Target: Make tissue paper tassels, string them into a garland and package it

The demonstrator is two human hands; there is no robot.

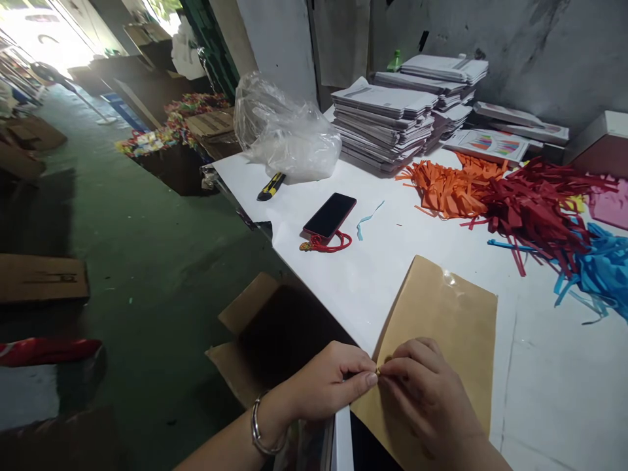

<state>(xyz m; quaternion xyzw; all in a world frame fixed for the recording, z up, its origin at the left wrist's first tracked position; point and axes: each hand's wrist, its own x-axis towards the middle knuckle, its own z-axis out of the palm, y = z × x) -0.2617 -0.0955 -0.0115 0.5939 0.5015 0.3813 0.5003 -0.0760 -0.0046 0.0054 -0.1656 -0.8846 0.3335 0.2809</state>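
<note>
My left hand (338, 379), with a silver bangle at the wrist, is closed in a pinch at the table's front edge. Fingertip to fingertip with it, my right hand (432, 392) pinches too. A tiny yellowish piece shows between the fingertips, too small to name. Under my right hand lies a brown kraft paper envelope (451, 320), its left edge beside the pinching fingers. A shiny spot shows near its far end. Farther back on the white table are a dark phone (331, 216) with a red cord (338, 247) and a thin blue paper strip (369, 221).
Left of the phone are a yellow-black utility knife (271, 187) and a clear plastic bag (289, 131). Stacked paper packs (383, 124) stand behind. Orange (446, 186), dark red (534, 209) and blue paper fringes (603, 268) lie right. Below the edge sits an open carton (250, 307).
</note>
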